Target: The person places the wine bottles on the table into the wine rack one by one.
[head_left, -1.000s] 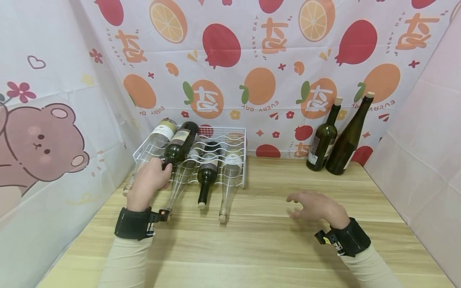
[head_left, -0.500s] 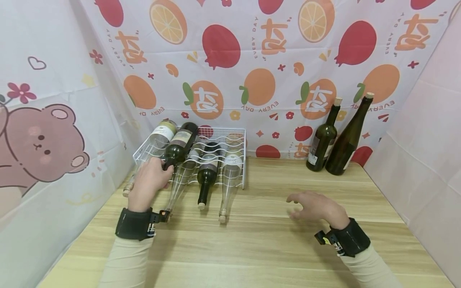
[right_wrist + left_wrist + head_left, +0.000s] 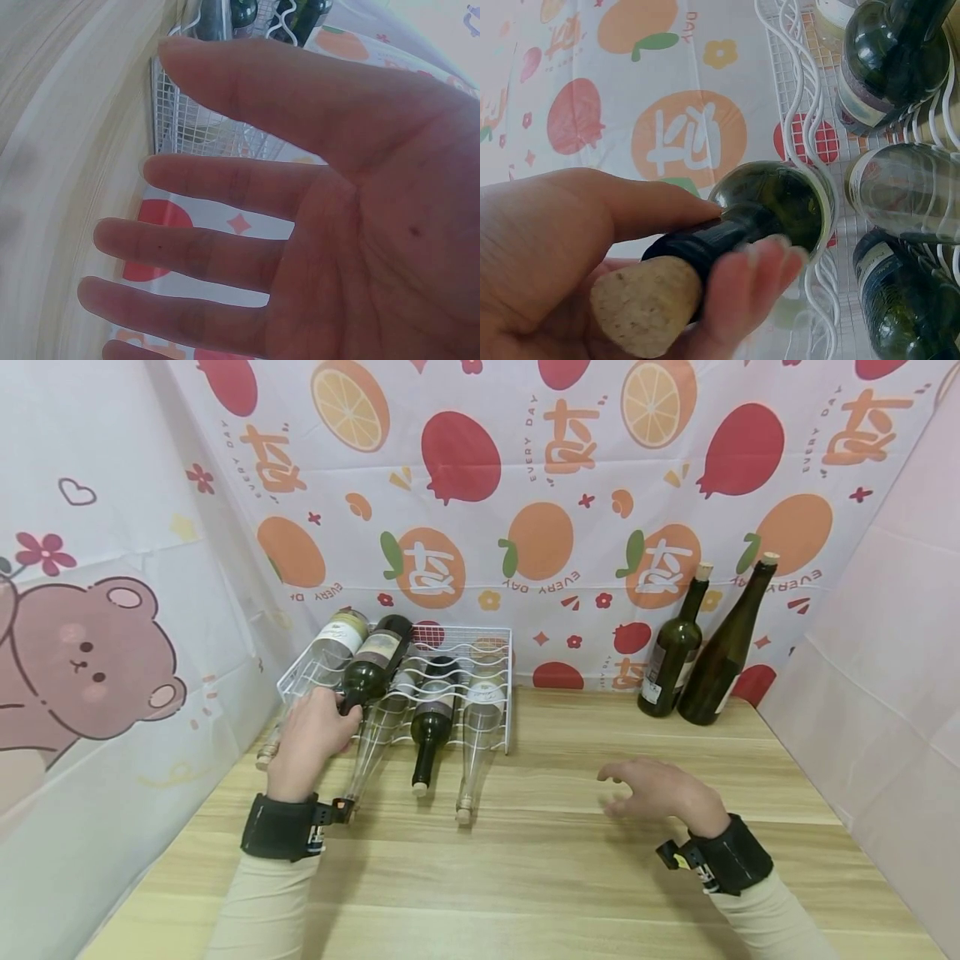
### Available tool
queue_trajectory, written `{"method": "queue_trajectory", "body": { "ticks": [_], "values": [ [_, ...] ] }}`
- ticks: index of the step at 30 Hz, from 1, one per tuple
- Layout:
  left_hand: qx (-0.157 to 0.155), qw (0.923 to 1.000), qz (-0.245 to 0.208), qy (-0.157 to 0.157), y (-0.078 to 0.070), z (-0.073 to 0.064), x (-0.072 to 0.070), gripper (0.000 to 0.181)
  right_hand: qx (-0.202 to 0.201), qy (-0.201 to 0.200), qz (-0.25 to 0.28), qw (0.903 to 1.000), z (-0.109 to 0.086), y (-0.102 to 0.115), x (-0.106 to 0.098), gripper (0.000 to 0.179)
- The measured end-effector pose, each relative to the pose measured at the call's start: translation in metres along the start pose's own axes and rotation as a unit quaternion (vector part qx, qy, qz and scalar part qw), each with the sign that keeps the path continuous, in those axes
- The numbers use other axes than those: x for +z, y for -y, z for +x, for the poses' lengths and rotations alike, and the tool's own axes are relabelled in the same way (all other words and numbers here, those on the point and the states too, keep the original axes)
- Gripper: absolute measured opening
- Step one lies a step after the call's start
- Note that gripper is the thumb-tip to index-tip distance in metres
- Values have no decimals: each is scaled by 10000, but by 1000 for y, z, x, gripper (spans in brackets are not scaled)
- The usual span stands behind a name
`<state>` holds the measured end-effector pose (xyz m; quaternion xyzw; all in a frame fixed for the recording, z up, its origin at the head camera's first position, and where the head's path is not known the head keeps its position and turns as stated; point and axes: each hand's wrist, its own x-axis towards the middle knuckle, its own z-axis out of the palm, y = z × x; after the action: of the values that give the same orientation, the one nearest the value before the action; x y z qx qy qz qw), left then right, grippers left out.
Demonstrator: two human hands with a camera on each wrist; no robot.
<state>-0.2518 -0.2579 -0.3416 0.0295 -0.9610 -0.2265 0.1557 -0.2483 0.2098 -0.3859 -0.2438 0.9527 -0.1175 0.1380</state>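
Note:
My left hand [image 3: 311, 739] grips the neck of a dark green wine bottle [image 3: 377, 658], thumb on one side and fingers on the other. That bottle lies tilted on the upper wires of the white wire rack [image 3: 511, 693], its base toward the back wall. In the left wrist view its cork [image 3: 646, 306] sticks out between thumb and fingers. Beside it in the rack lie a clear bottle [image 3: 480, 727], another dark bottle [image 3: 432, 718] and further clear ones, necks toward me. My right hand [image 3: 660, 789] holds nothing over the table, fingers spread in the right wrist view.
Two corked dark green bottles, a shorter one [image 3: 670, 652] and a taller one [image 3: 723, 652], stand at the back right of the wooden table [image 3: 555, 877]. A fruit-printed cloth [image 3: 555, 460] hangs behind, with pale cloth walls on both sides.
Almost nothing differs: my left hand stays on the bottle neck, with at most a slight shift, and my right hand keeps its place over the table.

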Motion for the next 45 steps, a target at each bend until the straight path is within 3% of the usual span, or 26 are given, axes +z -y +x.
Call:
{"method": "queue_trajectory", "body": {
  "ticks": [6,11,21,45],
  "values": [
    [-13,9995,-18,302,0,0,-1,38,-18,4,11,10000,0,-1,1,49],
    [40,9999,12,126,-3,-1,0,34,-52,-9,22,10000,1,-2,2,49],
    [-20,10000,-52,-66,-5,-3,3,46,-86,-40,-23,10000,0,0,1,48],
    [159,9976,-85,-663,-2,-1,7,43,-17,42,-9,10000,1,0,2,51]
  ]
}}
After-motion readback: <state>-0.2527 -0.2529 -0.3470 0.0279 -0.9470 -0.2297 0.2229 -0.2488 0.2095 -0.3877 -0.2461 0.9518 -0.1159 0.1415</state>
